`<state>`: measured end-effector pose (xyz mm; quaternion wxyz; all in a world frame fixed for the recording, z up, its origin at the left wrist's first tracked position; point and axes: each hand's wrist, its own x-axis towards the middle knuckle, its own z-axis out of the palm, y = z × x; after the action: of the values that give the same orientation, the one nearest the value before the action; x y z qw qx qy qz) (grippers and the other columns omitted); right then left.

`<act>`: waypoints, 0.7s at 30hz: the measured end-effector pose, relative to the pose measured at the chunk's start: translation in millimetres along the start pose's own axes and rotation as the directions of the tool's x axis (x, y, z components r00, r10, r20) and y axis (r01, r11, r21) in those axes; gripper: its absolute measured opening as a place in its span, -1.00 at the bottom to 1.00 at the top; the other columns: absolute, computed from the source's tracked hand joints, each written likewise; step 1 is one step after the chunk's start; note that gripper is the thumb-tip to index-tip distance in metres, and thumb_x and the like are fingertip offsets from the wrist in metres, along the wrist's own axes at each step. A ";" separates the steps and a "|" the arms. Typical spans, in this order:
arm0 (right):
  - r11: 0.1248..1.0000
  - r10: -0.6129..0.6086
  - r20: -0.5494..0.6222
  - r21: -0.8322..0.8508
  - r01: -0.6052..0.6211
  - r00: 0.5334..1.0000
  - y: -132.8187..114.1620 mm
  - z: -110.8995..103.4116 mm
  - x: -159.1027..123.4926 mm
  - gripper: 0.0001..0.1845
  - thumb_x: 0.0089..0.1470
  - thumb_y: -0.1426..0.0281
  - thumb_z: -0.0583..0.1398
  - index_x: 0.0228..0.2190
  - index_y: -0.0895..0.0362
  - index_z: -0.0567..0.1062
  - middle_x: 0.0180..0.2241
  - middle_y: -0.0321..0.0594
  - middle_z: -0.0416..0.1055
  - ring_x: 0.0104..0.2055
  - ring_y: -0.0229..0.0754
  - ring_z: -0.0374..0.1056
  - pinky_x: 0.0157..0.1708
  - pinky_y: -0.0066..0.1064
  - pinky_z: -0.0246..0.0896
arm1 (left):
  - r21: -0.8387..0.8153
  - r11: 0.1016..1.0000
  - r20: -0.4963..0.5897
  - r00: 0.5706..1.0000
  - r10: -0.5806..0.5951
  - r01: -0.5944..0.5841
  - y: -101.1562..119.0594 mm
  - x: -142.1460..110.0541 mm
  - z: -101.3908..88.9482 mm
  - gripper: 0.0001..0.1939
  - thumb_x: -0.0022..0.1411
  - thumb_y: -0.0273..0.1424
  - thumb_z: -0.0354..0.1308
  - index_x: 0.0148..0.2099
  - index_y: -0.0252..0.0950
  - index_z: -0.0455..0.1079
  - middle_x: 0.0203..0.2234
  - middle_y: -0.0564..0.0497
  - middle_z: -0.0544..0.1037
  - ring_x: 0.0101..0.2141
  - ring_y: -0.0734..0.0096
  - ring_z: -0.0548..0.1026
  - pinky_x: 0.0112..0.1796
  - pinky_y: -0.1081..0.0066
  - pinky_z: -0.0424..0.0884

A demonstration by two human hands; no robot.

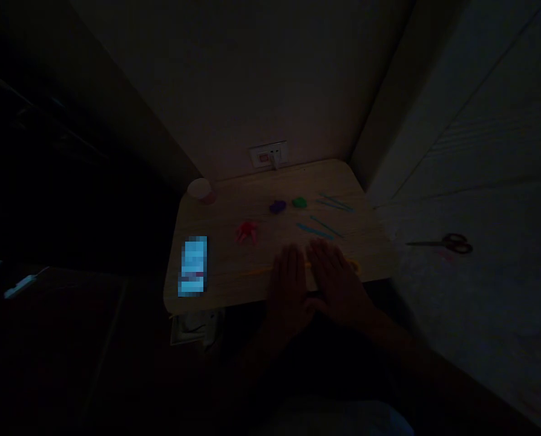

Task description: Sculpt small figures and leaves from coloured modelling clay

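Both hands lie flat side by side at the front edge of a small wooden table (225,272). My left hand (291,284) has its fingers stretched out over a thin yellow-orange strand (256,271), which looks like modelling clay. Beside it, my right hand (336,275) also presses flat on the strand, whose curled end shows past the fingers on the right. The thumbs meet or overlap. Beyond the hands lie a red clay piece with several arms (247,231), a purple lump (278,207) and a green lump (299,202).
Thin blue-green sticks or tools (314,231) lie at the table's right. A lit phone (193,266) rests at the left, with a pale round container (201,189) behind it. Scissors (454,243) lie on the pale surface at right. A wall socket (268,155) holds a plug. The room is dark.
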<state>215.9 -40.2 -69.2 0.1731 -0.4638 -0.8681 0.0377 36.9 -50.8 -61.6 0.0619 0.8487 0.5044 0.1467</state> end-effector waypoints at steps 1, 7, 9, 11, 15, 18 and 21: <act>1.000 0.001 0.004 -0.009 -0.001 1.000 -0.5 0.5 0.1 0.11 0.32 -0.17 -0.01 0.48 0.39 -0.22 0.51 0.26 -0.21 0.57 0.26 -0.37 0.46 0.24 -0.24 | 0.009 1.000 0.002 1.000 0.002 -0.002 0.1 -1.5 0.2 -0.02 0.25 -0.22 0.06 0.54 -0.59 -0.22 0.50 -0.44 -0.04 0.50 -0.20 -0.13 0.40 -0.17 -0.02; 0.997 0.065 -0.001 -0.045 -0.065 0.998 2.0 6.7 20.3 0.10 0.32 -0.18 -0.04 0.47 0.43 -0.12 0.50 0.30 -0.16 0.57 0.29 -0.36 0.46 0.24 -0.30 | 0.066 0.997 -0.012 1.000 -0.028 0.028 -3.0 12.1 -2.7 -0.06 0.17 -0.32 0.09 0.51 -0.61 -0.07 0.49 -0.41 0.01 0.50 -0.13 -0.09 0.42 -0.10 -0.03; 0.996 0.074 -0.001 -0.048 -0.074 0.997 1.9 7.8 22.5 0.08 0.34 -0.17 -0.06 0.47 0.44 -0.12 0.50 0.30 -0.13 0.57 0.29 -0.35 0.46 0.24 -0.31 | 0.083 0.996 -0.021 0.999 -0.031 0.033 -3.4 14.7 -2.0 -0.06 0.14 -0.34 0.10 0.50 -0.61 -0.04 0.49 -0.42 0.02 0.50 -0.15 -0.08 0.42 -0.12 -0.04; 0.997 0.065 -0.006 -0.048 -0.066 0.998 -1.6 6.9 17.0 0.08 0.34 -0.18 -0.07 0.47 0.43 -0.12 0.50 0.30 -0.14 0.57 0.30 -0.34 0.46 0.25 -0.32 | 0.092 0.996 -0.021 1.000 -0.021 0.023 -0.8 9.1 -0.5 -0.05 0.16 -0.31 0.10 0.50 -0.62 -0.05 0.49 -0.43 0.01 0.50 -0.18 -0.09 0.42 -0.15 -0.06; 0.998 0.037 0.000 -0.045 -0.037 0.999 -12.0 2.8 -0.7 0.11 0.31 -0.22 -0.07 0.46 0.42 -0.08 0.51 0.28 -0.19 0.57 0.30 -0.35 0.46 0.26 -0.34 | 0.088 0.996 -0.012 1.000 -0.017 0.018 9.5 -10.5 2.3 -0.08 0.24 -0.24 0.08 0.51 -0.61 -0.06 0.50 -0.41 -0.03 0.50 -0.22 -0.16 0.42 -0.15 -0.08; 0.997 0.054 0.005 -0.056 -0.054 0.999 -12.7 4.0 2.8 0.09 0.31 -0.21 -0.05 0.45 0.42 0.00 0.51 0.28 -0.16 0.56 0.31 -0.31 0.46 0.24 -0.32 | 0.090 0.995 -0.013 0.999 -0.035 0.036 10.8 -7.0 2.5 -0.09 0.26 -0.25 0.08 0.52 -0.59 -0.07 0.51 -0.40 -0.03 0.50 -0.24 -0.15 0.41 -0.17 -0.09; 0.993 0.105 -0.006 -0.061 -0.105 0.994 -8.3 8.0 17.3 0.01 0.34 -0.17 -0.04 0.43 0.41 0.08 0.49 0.27 -0.09 0.56 0.29 -0.27 0.46 0.22 -0.30 | 0.092 0.992 -0.008 0.996 -0.088 0.088 6.4 7.9 1.7 -0.10 0.26 -0.25 0.10 0.53 -0.52 -0.05 0.51 -0.37 -0.03 0.49 -0.26 -0.12 0.40 -0.21 -0.10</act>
<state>197.8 -30.0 -70.2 0.1576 -0.5140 -0.8429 0.0194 46.3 -46.9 -60.2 0.0283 0.8272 0.5477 0.1219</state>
